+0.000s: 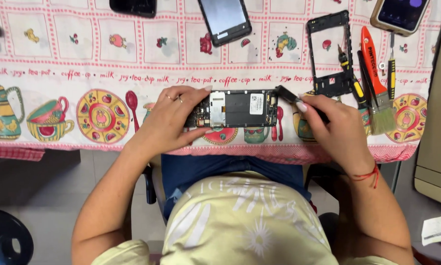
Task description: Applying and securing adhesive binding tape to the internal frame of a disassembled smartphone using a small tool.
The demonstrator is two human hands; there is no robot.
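Seen from my head camera: my left hand (pixel 174 120) is clamped around one end of an opened phone (pixel 235 109), thumb underneath and fingers curled over the top edge, holding it flat on the patterned tablecloth (pixel 58 59) near the table's front edge. The phone's bare insides face up, stretching between my two hands. My right hand (pixel 336 127) is closed on a dark tool (pixel 289 95), whose tip touches the phone's far end, just beside my fingertips. Beyond my right hand lie an empty black phone frame (pixel 328 54), a small screwdriver with a yellow band (pixel 350 78), an orange-handled brush (pixel 375 83) and a second thin screwdriver (pixel 391 68). Farther out from my left hand lies a detached screen (pixel 225 19). Another phone (pixel 399 14) sits at the far corner past my right hand.
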